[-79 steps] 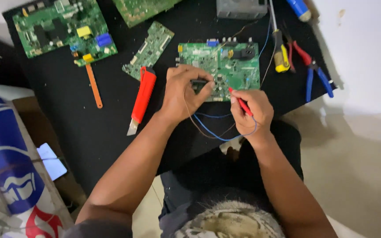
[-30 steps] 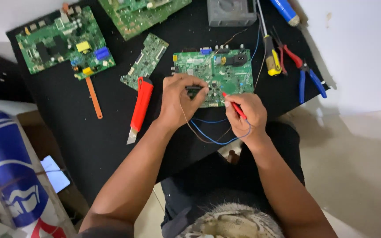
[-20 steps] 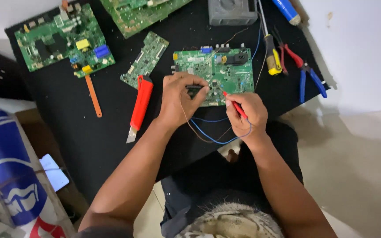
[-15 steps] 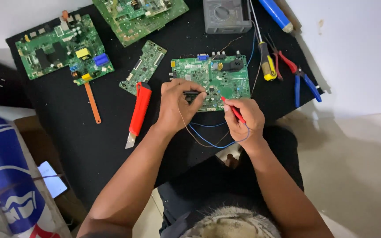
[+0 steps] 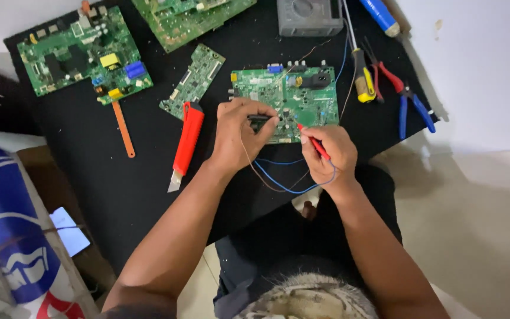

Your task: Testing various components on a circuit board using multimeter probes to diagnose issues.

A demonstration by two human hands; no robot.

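Observation:
A green circuit board [image 5: 302, 97] lies on the black mat [image 5: 119, 177]. My left hand [image 5: 237, 133] rests on the board's near left corner and pinches a black probe [image 5: 261, 119] against it. My right hand [image 5: 329, 156] holds a red probe [image 5: 311, 139] with its tip on the board's near edge. Thin blue and brown wires [image 5: 281, 180] loop from both hands toward me. A grey meter [image 5: 309, 16] sits at the far edge of the mat, beyond the board.
A red utility knife [image 5: 187, 142] lies left of my left hand. Other green boards [image 5: 84, 53] [image 5: 193, 18] [image 5: 193, 80] sit at the far left. A yellow-handled screwdriver [image 5: 361, 77], red and blue pliers [image 5: 405, 100] and a blue cylinder [image 5: 379, 15] lie right. A blue and white bag [image 5: 13, 236] stands at left.
The view has shifted, so the mat and boards sit slightly lower in frame. Both hands stay on the board with their probes, barely moved.

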